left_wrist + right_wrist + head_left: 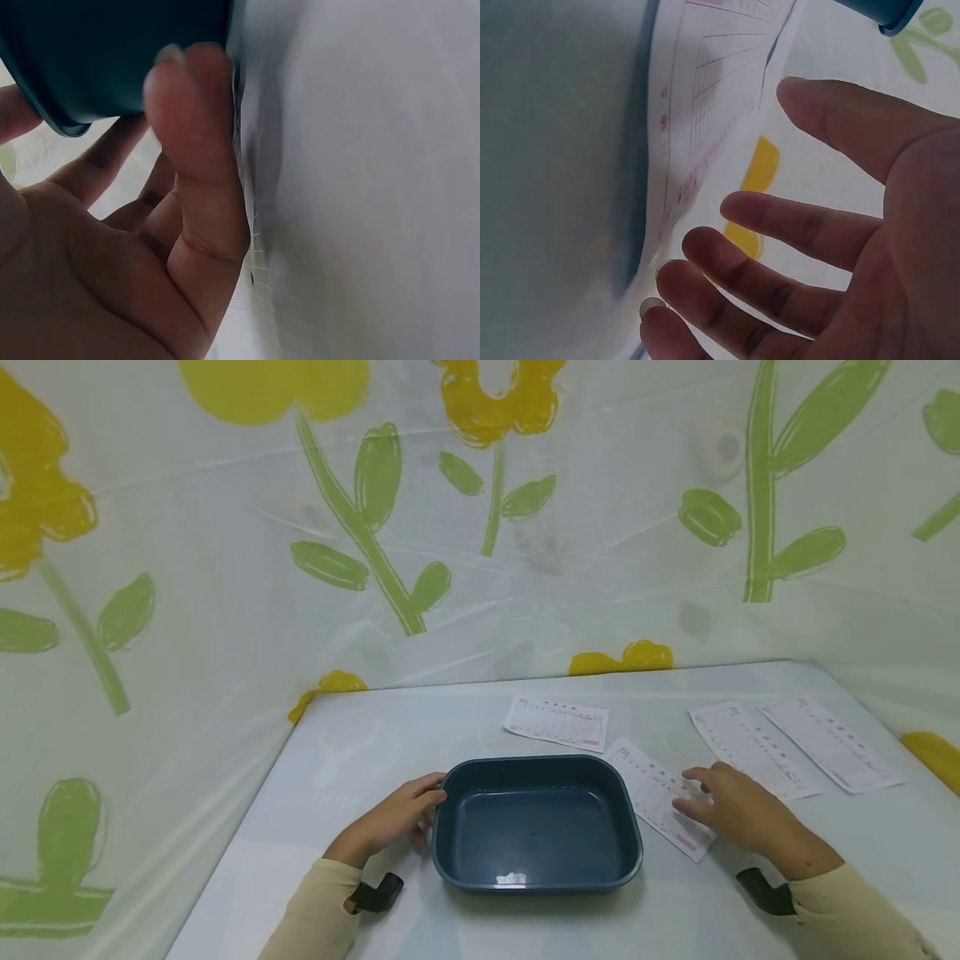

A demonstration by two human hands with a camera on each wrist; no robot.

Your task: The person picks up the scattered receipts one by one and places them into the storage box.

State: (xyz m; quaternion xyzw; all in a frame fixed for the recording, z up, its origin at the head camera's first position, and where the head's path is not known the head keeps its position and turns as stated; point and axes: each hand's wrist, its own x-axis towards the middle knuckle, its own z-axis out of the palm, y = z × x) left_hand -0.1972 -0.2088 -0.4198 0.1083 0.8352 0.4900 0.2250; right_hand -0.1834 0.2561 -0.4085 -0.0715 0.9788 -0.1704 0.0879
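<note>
The printed slip (660, 797) could be skidded or creased on the slick desk (360, 752) if the spread fingers (780, 225) of the right hand (738, 814) press down unevenly. The slip lies just beneath and ahead of those relaxed fingers, nothing grasped. The left hand (393, 822) is laid against the dark blue tray (536, 872), its fingers (195, 135) resting straight on the left wall.

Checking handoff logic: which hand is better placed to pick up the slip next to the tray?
Right. The right hand hovers open directly over the nearest paper slip, fingertips at it. The left hand rests against the blue tray on its far side.
</note>
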